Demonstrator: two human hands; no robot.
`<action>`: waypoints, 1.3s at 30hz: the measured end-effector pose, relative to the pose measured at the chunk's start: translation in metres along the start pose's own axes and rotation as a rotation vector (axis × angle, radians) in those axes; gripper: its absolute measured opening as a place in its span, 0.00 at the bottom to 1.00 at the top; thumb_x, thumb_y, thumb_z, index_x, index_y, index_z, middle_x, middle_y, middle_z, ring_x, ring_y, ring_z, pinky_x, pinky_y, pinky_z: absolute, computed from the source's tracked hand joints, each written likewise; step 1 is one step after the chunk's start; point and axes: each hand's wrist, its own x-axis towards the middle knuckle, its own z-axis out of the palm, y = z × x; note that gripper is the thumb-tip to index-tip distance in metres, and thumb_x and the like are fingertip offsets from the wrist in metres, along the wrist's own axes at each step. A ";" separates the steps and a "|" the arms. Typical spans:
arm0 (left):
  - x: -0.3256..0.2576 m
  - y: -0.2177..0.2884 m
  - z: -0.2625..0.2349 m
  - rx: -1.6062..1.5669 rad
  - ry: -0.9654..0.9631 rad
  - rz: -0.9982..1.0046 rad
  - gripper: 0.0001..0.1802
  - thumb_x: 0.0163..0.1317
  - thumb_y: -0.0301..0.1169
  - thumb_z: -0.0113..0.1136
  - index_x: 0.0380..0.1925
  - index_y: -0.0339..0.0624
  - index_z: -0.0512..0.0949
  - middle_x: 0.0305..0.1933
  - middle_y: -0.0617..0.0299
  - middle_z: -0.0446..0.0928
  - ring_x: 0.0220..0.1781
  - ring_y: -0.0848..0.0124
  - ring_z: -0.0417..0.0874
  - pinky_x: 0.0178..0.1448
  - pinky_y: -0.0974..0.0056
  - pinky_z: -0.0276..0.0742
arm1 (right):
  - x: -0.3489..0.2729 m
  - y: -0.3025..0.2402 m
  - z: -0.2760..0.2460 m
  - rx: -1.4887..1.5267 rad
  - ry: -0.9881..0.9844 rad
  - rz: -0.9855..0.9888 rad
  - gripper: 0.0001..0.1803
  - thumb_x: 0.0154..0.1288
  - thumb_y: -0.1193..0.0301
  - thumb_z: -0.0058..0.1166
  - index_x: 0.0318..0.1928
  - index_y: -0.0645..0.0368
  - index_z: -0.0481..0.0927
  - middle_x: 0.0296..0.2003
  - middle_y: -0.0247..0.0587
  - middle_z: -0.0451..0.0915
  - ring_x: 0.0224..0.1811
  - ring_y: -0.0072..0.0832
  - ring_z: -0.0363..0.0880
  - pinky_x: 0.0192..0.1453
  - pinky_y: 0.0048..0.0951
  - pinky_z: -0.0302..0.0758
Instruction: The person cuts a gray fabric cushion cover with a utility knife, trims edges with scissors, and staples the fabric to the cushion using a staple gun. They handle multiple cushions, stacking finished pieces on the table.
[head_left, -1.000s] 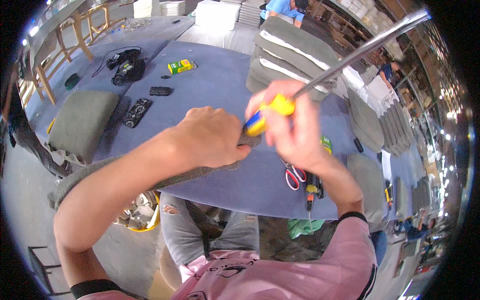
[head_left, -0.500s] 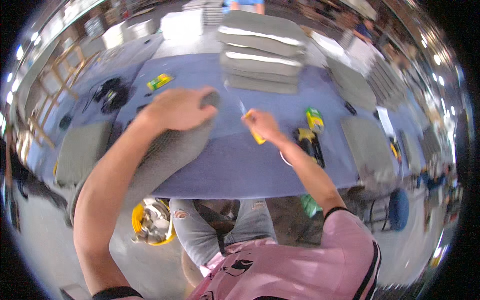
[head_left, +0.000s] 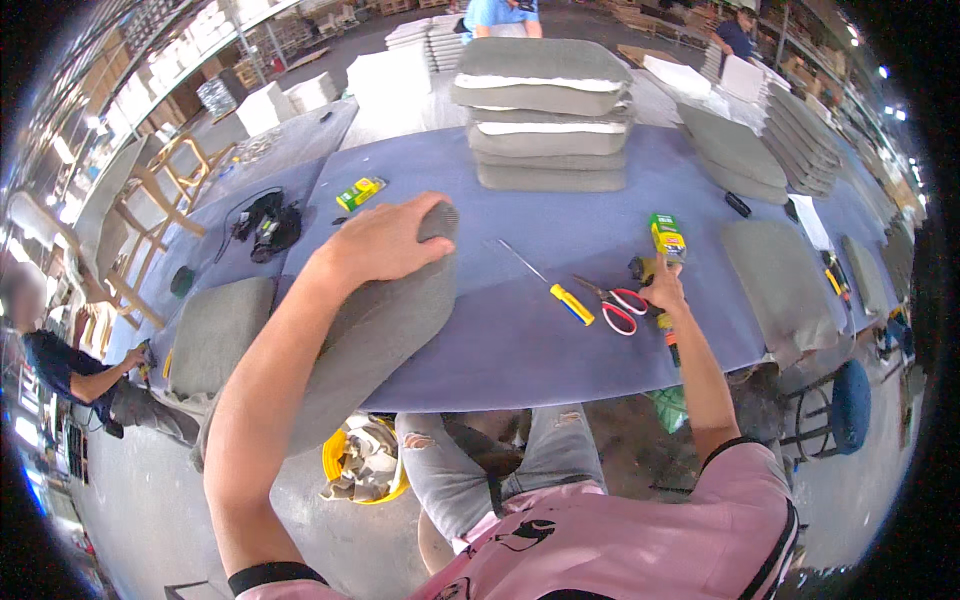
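My left hand (head_left: pixel 385 240) is closed over the upper edge of a grey upholstered seat cushion (head_left: pixel 390 320), which stands tilted at the table's front edge. To the right, my right hand (head_left: pixel 664 287) has its fingers round a yellow and black staple gun (head_left: pixel 669 328), mostly covered by the hand. Just beyond those fingers is a green and yellow box (head_left: pixel 667 236). Between my hands lie a screwdriver (head_left: pixel 570 303) with a yellow handle and a pair of scissors (head_left: pixel 622 308) with red and white handles.
Grey cushions (head_left: pixel 550 170) are stacked at the back of the blue-covered table (head_left: pixel 480 370). More cushions (head_left: pixel 775 275) lie to the right, another (head_left: pixel 222 335) to the left. A black corded tool (head_left: pixel 272 228) sits far left. A yellow bucket of scraps (head_left: pixel 365 460) stands below. Co-workers (head_left: pixel 75 370) are nearby.
My right hand has let go of the screwdriver, now lying on the table, and moved right to the staple gun. My left hand still holds the cushion. The view has shifted.
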 end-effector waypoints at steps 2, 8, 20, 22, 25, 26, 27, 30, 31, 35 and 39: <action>0.002 0.014 -0.005 0.017 -0.024 -0.066 0.37 0.74 0.52 0.66 0.77 0.52 0.71 0.66 0.40 0.85 0.67 0.40 0.86 0.73 0.44 0.80 | 0.006 -0.001 -0.017 0.012 0.240 -0.013 0.52 0.60 0.69 0.74 0.83 0.51 0.61 0.66 0.67 0.75 0.57 0.59 0.89 0.63 0.52 0.86; -0.021 0.018 -0.010 0.032 -0.004 -0.121 0.35 0.73 0.52 0.66 0.75 0.50 0.73 0.61 0.38 0.87 0.64 0.39 0.87 0.69 0.42 0.82 | -0.163 -0.170 -0.122 1.259 -0.168 -0.255 0.33 0.65 0.79 0.62 0.72 0.59 0.76 0.43 0.36 0.87 0.33 0.21 0.82 0.38 0.30 0.83; -0.025 0.037 -0.008 0.101 0.039 -0.148 0.31 0.66 0.40 0.73 0.66 0.43 0.79 0.53 0.36 0.88 0.58 0.36 0.88 0.65 0.38 0.82 | -0.233 -0.298 -0.093 1.342 -0.129 -0.827 0.39 0.61 0.79 0.70 0.75 0.57 0.77 0.52 0.41 0.91 0.49 0.21 0.88 0.59 0.31 0.84; -0.025 0.039 -0.007 0.108 0.037 -0.156 0.30 0.64 0.38 0.73 0.65 0.42 0.79 0.52 0.36 0.88 0.58 0.36 0.88 0.64 0.37 0.82 | -0.235 -0.301 -0.093 1.279 -0.056 -0.858 0.40 0.60 0.79 0.70 0.75 0.56 0.77 0.50 0.42 0.91 0.48 0.22 0.89 0.58 0.31 0.84; -0.026 0.035 -0.009 0.128 0.029 -0.178 0.29 0.64 0.37 0.74 0.64 0.42 0.80 0.50 0.35 0.88 0.57 0.36 0.88 0.63 0.36 0.82 | -0.240 -0.307 -0.094 1.196 0.036 -0.877 0.41 0.58 0.79 0.70 0.75 0.56 0.77 0.50 0.43 0.91 0.48 0.24 0.90 0.58 0.33 0.85; -0.028 0.034 -0.007 0.121 0.031 -0.183 0.29 0.64 0.37 0.74 0.64 0.42 0.80 0.49 0.35 0.88 0.57 0.36 0.88 0.63 0.36 0.82 | -0.242 -0.308 -0.094 1.199 0.012 -0.848 0.41 0.58 0.79 0.70 0.75 0.56 0.77 0.50 0.44 0.91 0.48 0.25 0.91 0.58 0.34 0.85; -0.031 0.034 -0.006 0.114 0.033 -0.189 0.29 0.64 0.37 0.74 0.64 0.42 0.80 0.48 0.35 0.88 0.57 0.36 0.88 0.62 0.36 0.82 | -0.245 -0.311 -0.094 1.202 -0.012 -0.818 0.41 0.58 0.79 0.70 0.75 0.55 0.77 0.50 0.44 0.91 0.48 0.26 0.91 0.58 0.34 0.86; -0.035 0.037 -0.009 0.133 0.043 -0.191 0.29 0.64 0.36 0.74 0.64 0.41 0.79 0.46 0.34 0.88 0.55 0.35 0.89 0.60 0.34 0.82 | -0.238 -0.315 -0.087 1.250 -0.157 -0.769 0.42 0.58 0.79 0.70 0.76 0.56 0.76 0.55 0.45 0.91 0.54 0.27 0.91 0.62 0.35 0.85; -0.037 0.037 -0.007 0.144 0.066 -0.179 0.30 0.64 0.35 0.74 0.64 0.40 0.78 0.46 0.34 0.88 0.54 0.35 0.88 0.59 0.34 0.82 | -0.237 -0.314 -0.086 1.282 -0.200 -0.761 0.43 0.58 0.80 0.70 0.77 0.56 0.75 0.58 0.46 0.90 0.57 0.28 0.91 0.64 0.35 0.84; -0.014 0.062 0.004 0.174 0.055 -0.134 0.31 0.64 0.32 0.72 0.66 0.39 0.76 0.49 0.36 0.88 0.53 0.34 0.88 0.60 0.35 0.82 | -0.214 -0.273 -0.100 1.330 -0.137 -0.732 0.43 0.59 0.75 0.72 0.77 0.58 0.76 0.64 0.49 0.88 0.64 0.32 0.88 0.71 0.37 0.81; -0.018 0.029 0.006 0.218 0.133 0.000 0.35 0.65 0.31 0.66 0.73 0.34 0.75 0.64 0.37 0.85 0.63 0.38 0.85 0.70 0.39 0.78 | -0.232 -0.297 -0.098 1.403 -0.059 -0.789 0.43 0.60 0.69 0.72 0.77 0.59 0.76 0.63 0.53 0.88 0.66 0.37 0.87 0.74 0.39 0.80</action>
